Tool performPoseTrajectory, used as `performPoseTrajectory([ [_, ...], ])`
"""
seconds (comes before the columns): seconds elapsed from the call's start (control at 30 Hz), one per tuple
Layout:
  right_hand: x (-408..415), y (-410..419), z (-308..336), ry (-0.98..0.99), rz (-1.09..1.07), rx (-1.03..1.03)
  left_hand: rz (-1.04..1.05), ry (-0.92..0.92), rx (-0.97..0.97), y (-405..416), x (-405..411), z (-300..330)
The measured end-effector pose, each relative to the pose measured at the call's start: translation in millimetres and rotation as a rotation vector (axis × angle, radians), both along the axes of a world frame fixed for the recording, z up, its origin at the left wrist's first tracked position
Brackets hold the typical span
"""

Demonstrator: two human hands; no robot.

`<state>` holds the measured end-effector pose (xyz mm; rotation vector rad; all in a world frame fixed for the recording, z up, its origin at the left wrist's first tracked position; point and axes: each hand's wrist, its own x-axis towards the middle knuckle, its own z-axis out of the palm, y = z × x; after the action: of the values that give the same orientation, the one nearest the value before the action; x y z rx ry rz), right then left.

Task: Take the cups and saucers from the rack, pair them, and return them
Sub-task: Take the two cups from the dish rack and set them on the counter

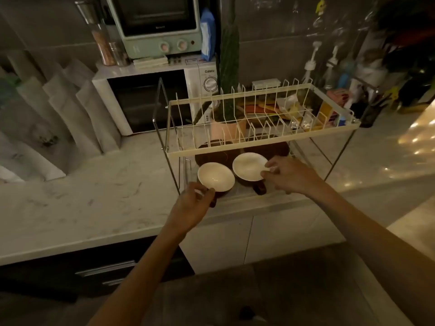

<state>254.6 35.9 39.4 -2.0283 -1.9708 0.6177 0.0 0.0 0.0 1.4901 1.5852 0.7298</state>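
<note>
Pinching one white saucer (pixel 216 176) by its near rim, my left hand (pixel 190 208) holds it; my right hand (pixel 288 176) grips a second saucer (pixel 249 166) by its right edge. Both sit over dark cups (pixel 259 188) under the rack's (pixel 235 149) upper tier, which mostly hides the cups.

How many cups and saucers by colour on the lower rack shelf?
White saucers: 2, left saucer and right saucer, each pinched by a hand
Dark brown cups: 2, left cup and right cup, mostly hidden under the saucers
Total: 4
</note>
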Motion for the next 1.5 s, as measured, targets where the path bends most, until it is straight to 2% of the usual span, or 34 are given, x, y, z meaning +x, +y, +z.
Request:
performPoseTrajectory([
  [0.13, 0.2, 8.6, -9.1, 0.085, -0.105, 0.033, 0.16, -0.015, -0.005, 6.3, 7.5, -10.7],
  [0.27, 0.7, 20.1, -20.5, 0.067, -0.164, 0.054, 0.206, -0.182, 0.004, 14.6, 15.5, -18.3],
  [0.33, 1.7, 26.1, -27.6, 0.121, -0.181, 0.032, 0.221, -0.234, -0.002, 18.3, 17.4, -22.9],
  [0.57, 3.1, 39.6, -45.4, 0.579, -0.269, -0.175, 0.312, -0.367, -0.13, 29.7, 21.5, -27.1],
  [0.73, 3.0, 44.4, -51.4, 0.761, -0.325, -0.26, 0.34, -0.403, -0.185, 34.8, 19.0, -26.0],
  [1.13, 5.8, 43.0, -53.6, 0.76, -0.331, -0.193, 0.356, -0.416, -0.158, 27.9, 19.7, -21.3],
  [1.33, 16.7, 32.6, -42.5, 0.781, -0.332, -0.149, 0.284, -0.365, -0.076, 17.6, 18.1, -13.6],
  [1.5, 15.9, 17.9, -32.1, 0.774, -0.316, -0.164, 0.226, -0.379, -0.095, 3.5, 10.8, -7.1],
])
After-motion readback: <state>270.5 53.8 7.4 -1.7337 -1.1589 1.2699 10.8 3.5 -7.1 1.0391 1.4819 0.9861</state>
